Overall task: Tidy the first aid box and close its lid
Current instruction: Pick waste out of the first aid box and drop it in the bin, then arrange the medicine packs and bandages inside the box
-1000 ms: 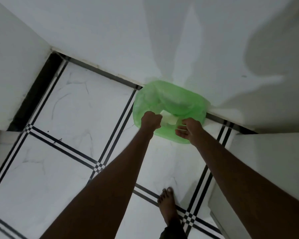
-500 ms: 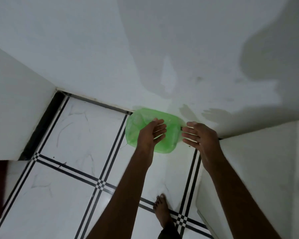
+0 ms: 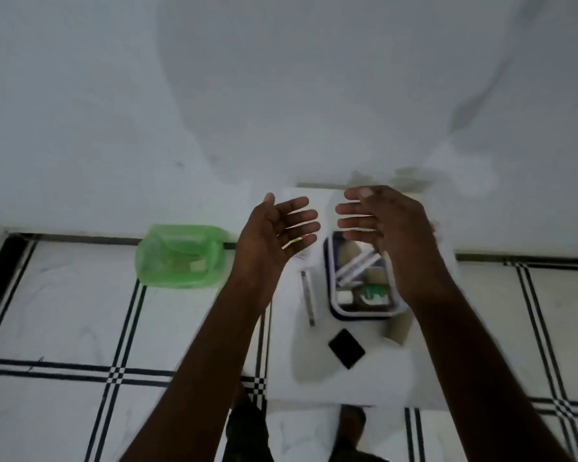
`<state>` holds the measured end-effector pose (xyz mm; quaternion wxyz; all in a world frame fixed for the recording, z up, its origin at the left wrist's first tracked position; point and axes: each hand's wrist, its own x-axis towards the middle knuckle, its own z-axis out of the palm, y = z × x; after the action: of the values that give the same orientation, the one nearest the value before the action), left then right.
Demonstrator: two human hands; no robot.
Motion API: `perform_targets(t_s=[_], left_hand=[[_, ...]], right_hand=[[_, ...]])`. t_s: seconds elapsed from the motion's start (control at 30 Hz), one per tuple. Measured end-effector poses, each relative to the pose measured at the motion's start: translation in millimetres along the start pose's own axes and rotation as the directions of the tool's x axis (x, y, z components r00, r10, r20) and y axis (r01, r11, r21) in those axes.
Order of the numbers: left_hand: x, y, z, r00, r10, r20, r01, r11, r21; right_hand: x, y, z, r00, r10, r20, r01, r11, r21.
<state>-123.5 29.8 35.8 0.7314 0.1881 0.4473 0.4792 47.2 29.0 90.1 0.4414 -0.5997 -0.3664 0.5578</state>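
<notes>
Both hands are hovering empty above a low white table [image 3: 354, 388], palms facing each other. The left hand [image 3: 274, 241] has its fingers [image 3: 297, 216] spread and released; the right hand [image 3: 391, 235] is likewise splayed and grasping nothing.

The first aid box [image 3: 361, 313], a white tub with a dark blue rim, is lying open on the table directly beneath the right hand, at about six o'clock from its fingertips and at roughly four o'clock from the left hand. Its long axis is running from twelve to six o'clock. The right hand looks nearer to it, partly covering its far end.

Inside, white strips or packets [image 3: 354, 266] are lying crosswise, with a green-and-white packet [image 3: 374, 293] at the near end. Any print on them is too blurred to read. No lid can be made out with certainty.

Just beside the box, at its nine o'clock, a slim grey-and-white object [image 3: 308, 295] is lying lengthwise. A small black square item [image 3: 346, 348] is sitting near the box's six o'clock. A green plastic bag [image 3: 181, 258] is resting on the tiled floor [image 3: 64, 311], well apart at nine o'clock.
</notes>
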Motion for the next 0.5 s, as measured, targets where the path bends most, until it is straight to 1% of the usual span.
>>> perform_targets(t_s=[0.1,0.17,0.2,0.23,0.3,0.37,0.43,0.5], left_hand=[[-10,-47,49,0.999,-0.038,0.039,0.032,0.991,0.131],[-12,-74,70,0.999,-0.037,0.021,0.030,0.968,0.250],[-13,-87,78,1.000,-0.021,0.008,0.017,0.946,0.323],[-13,-97,82,1.000,0.005,0.003,-0.006,0.919,0.394],[-17,-114,86,0.997,0.075,-0.007,-0.062,0.859,0.508],[-24,-129,83,0.980,0.200,0.007,-0.160,0.762,0.627],[-31,-144,78,0.938,0.338,0.080,-0.278,0.591,0.757],[-38,-154,70,0.888,0.429,0.166,-0.359,0.419,0.834]], right_hand=[[-22,16,-68,0.991,-0.071,-0.115,0.054,0.989,-0.139],[-31,41,-101,0.969,-0.127,-0.214,0.069,0.963,-0.260],[-34,57,-115,0.953,-0.174,-0.248,0.077,0.931,-0.358],[-36,76,-125,0.938,-0.232,-0.259,0.083,0.872,-0.483],[-42,116,-138,0.922,-0.320,-0.219,0.082,0.712,-0.698],[-46,156,-144,0.938,-0.331,-0.104,0.116,0.583,-0.804],[-51,187,-144,0.958,-0.288,0.014,0.152,0.463,-0.874],[-53,204,-141,0.967,-0.239,0.087,0.172,0.359,-0.917]])
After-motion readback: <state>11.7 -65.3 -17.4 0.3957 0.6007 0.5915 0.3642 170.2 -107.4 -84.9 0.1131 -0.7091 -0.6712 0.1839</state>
